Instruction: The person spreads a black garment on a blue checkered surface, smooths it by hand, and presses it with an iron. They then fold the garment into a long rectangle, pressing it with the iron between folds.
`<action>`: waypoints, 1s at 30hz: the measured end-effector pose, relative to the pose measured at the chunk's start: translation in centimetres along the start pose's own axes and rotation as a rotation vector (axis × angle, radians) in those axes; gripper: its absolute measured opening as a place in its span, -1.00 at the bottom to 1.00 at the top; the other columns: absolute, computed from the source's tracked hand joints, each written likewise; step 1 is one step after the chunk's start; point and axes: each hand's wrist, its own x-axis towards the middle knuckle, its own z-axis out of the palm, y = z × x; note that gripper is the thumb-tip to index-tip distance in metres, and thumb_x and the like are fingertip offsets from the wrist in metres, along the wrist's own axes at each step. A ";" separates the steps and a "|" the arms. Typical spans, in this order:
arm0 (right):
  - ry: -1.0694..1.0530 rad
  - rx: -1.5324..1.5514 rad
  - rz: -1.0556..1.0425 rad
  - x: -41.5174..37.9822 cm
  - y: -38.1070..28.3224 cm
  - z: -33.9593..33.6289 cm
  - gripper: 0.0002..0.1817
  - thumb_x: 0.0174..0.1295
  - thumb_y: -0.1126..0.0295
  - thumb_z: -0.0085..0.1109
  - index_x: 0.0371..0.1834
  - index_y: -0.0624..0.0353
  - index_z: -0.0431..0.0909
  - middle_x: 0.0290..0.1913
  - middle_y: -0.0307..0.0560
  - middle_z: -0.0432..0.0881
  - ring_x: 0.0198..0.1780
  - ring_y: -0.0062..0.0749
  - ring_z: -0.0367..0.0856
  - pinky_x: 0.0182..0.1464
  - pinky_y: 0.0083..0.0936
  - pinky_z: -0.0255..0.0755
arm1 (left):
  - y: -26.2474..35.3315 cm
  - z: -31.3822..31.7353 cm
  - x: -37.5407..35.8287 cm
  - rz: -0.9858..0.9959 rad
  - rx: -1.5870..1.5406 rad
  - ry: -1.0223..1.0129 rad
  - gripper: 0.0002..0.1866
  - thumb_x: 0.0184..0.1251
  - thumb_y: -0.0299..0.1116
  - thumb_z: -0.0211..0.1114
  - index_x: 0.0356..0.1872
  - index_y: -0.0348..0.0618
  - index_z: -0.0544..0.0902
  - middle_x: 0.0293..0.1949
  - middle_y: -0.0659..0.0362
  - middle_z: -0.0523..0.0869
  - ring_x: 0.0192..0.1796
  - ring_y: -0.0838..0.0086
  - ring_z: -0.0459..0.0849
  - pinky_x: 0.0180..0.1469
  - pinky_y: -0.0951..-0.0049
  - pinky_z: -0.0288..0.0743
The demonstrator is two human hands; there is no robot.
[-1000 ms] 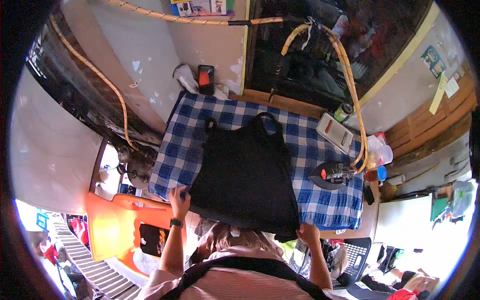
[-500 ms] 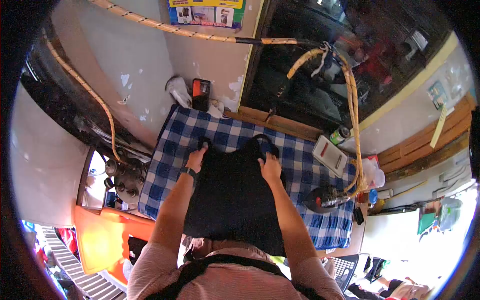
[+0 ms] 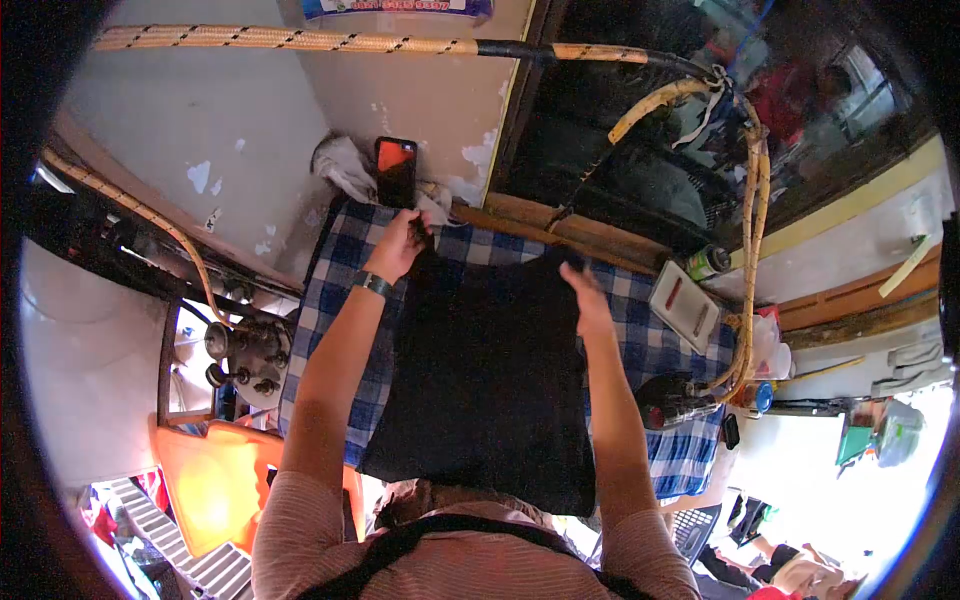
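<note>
A black sleeveless garment [image 3: 485, 375] is spread over the blue-and-white checked cloth [image 3: 335, 270], its lower edge near my body. My left hand [image 3: 403, 243] grips the garment's upper left strap, fingers closed round the dark fabric. At the upper right corner of the garment is my right hand [image 3: 590, 297], blurred, with its fingers against or just beside the strap; whether it grips the fabric is not clear. A watch sits on my left wrist.
An iron [image 3: 675, 402] with a cord stands on the cloth at the right, near a white tray [image 3: 685, 305] and a can [image 3: 708, 262]. Behind the cloth are a phone-like object [image 3: 396, 170] and a whitish rag [image 3: 343, 166]. An orange chair [image 3: 215, 485] is at lower left.
Both hands have moved upward and apart, drawing the black garment's straps away from my body. The view has shifted slightly.
</note>
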 end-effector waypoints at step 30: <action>0.220 -0.346 -0.295 7.0 0.2 -6.4 -0.38 0.38 0.17 0.04 0.40 0.27 0.17 0.43 0.05 0.21 0.44 -0.23 0.16 0.35 -0.42 0.13 | -3.5 -1.4 1.7 -0.215 -0.148 -0.100 -0.65 0.22 -0.12 0.35 -0.10 -0.12 0.57 -0.11 0.17 0.66 -0.01 0.33 0.59 0.07 0.36 0.43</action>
